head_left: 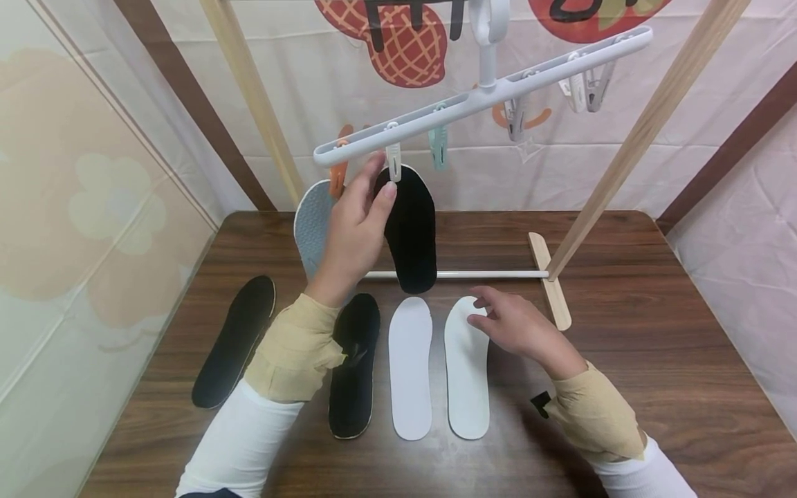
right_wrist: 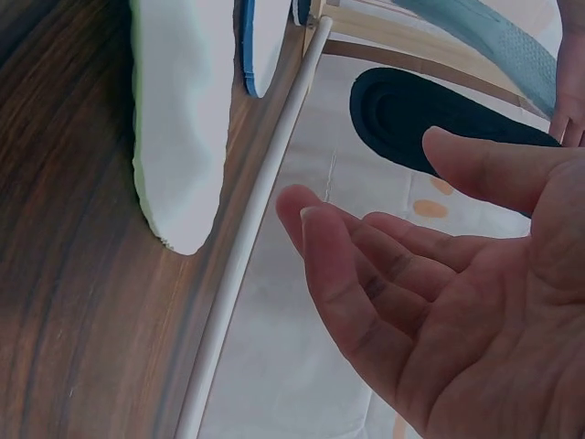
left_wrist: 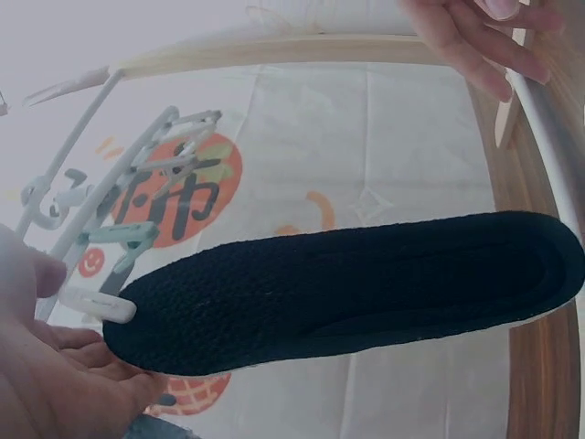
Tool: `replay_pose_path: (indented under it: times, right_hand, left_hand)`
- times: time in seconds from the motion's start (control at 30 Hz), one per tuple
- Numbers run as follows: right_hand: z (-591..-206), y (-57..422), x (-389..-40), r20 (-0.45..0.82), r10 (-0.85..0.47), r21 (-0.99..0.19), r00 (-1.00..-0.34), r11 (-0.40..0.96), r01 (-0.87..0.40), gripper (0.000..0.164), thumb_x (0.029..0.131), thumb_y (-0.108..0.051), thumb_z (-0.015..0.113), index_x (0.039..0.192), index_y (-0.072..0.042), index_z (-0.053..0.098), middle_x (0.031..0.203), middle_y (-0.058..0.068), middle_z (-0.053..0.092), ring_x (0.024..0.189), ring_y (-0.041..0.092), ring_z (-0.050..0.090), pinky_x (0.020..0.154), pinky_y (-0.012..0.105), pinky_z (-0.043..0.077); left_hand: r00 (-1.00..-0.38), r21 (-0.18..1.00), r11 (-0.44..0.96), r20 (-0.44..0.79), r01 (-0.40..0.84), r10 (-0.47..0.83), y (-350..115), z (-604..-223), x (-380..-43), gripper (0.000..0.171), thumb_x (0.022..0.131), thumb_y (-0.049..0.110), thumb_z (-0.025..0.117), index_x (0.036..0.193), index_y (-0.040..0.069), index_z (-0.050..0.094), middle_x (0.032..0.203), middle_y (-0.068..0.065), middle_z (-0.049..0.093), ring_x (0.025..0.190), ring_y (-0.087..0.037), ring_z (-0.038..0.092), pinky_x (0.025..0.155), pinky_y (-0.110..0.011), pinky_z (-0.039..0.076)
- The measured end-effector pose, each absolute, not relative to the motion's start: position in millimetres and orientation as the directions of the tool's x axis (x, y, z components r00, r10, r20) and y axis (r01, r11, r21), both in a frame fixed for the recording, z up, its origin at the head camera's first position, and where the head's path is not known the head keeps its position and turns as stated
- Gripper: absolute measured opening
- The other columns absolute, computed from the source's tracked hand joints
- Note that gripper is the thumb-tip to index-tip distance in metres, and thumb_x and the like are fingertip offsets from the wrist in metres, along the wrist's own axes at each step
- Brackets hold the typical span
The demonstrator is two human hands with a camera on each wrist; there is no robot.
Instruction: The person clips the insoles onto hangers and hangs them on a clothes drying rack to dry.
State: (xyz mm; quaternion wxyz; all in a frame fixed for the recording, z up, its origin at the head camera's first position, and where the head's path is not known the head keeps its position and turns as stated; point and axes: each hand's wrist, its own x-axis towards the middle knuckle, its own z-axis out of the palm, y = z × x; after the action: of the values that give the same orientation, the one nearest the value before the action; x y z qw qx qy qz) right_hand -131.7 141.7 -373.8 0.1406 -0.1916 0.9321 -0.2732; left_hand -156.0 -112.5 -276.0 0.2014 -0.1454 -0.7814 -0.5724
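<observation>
A black insole (head_left: 414, 235) hangs upright from a white clip (head_left: 394, 153) on the grey hanger (head_left: 486, 97). My left hand (head_left: 356, 225) is at its top, thumb beside the clip. In the left wrist view, the fingers of this hand (left_wrist: 73, 375) lie along the insole's clipped end, and the thumb stands off the clip. Left of it, a grey-blue insole (head_left: 310, 225) hangs from an orange clip (head_left: 338, 169), partly hidden by my hand. My right hand (head_left: 515, 325) hovers with loosely bent fingers around the toe of a pale greenish-white insole (head_left: 468, 377), holding nothing.
A white insole (head_left: 411, 373) and two black insoles, one in the middle (head_left: 355, 373) and one tilted at left (head_left: 233, 342), lie on the wooden table (head_left: 623, 346). A wooden stand's post (head_left: 641, 138) and white crossbar (head_left: 492, 274) frame the hanger. More clips hang at right.
</observation>
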Motion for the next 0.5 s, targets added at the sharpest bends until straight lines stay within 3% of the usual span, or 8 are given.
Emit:
replay_pose_path:
  times: [0.1,0.3,0.5]
  right_hand:
    - [-375.0,144.7,-131.6,-0.165,-0.433,-0.568,-0.886,0.776,-0.274,0.048,0.102,-0.026,0.06,0.143,-0.003,0.051,0.13,0.015,0.066,0.114,0.032,0.067,0.093,0.049,0.052]
    - [-378.2,148.6,-130.3,-0.176,-0.421,-0.568,-0.89,0.782,-0.257,0.047,0.102,-0.025,0.059,0.142,-0.002,0.051,0.129,0.017,0.067,0.117,0.032,0.066,0.098,0.051,0.049]
    - [-382.4,151.2,-128.0,-0.175,-0.421,-0.569,-0.89,0.781,-0.258,0.042,0.1,-0.023,0.061,0.135,-0.001,0.056,0.113,0.012,0.072,0.108,0.031,0.068,0.095,0.05,0.05]
  left_hand:
    - [-0.845,0.82,0.26,0.534,0.51,-0.025,-111.6,-278.0,-154.4,0.05,0.105,0.014,0.054,0.151,-0.002,0.041,0.155,-0.015,0.046,0.144,-0.016,0.043,0.115,-0.028,0.035]
    - [-0.827,0.791,0.286,0.562,0.541,0.009,-115.1,-281.2,-149.6,0.052,0.104,0.016,0.055,0.152,0.001,0.041,0.156,-0.01,0.044,0.145,-0.011,0.039,0.117,-0.029,0.032]
    - [-0.82,0.775,0.304,0.571,0.554,0.036,-117.2,-282.0,-147.6,0.054,0.104,0.02,0.056,0.153,0.004,0.041,0.159,-0.008,0.04,0.147,-0.008,0.034,0.118,-0.031,0.031]
